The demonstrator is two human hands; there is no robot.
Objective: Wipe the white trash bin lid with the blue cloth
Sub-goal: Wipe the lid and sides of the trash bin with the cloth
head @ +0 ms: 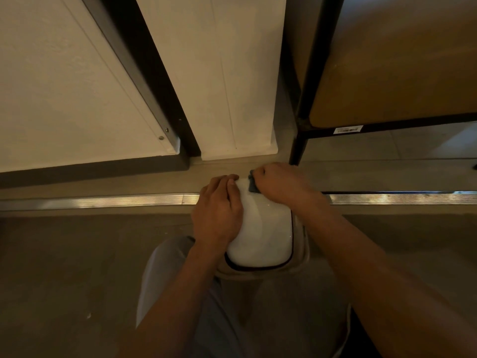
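Note:
The white trash bin lid (263,233) sits on its bin low in the middle of the view, seen from above. My left hand (219,213) lies along the lid's left side, fingers reaching over its far left corner. My right hand (281,183) is at the lid's far right corner, fingers curled round the blue cloth (252,186), of which only a small bunched part shows, pressed against the lid's far edge.
A metal floor strip (103,202) runs left to right under my hands. Behind it stand a white door panel (227,86) and a dark frame (165,99). A black-framed wooden table (387,73) stands at the right, its leg (299,148) close to my right hand.

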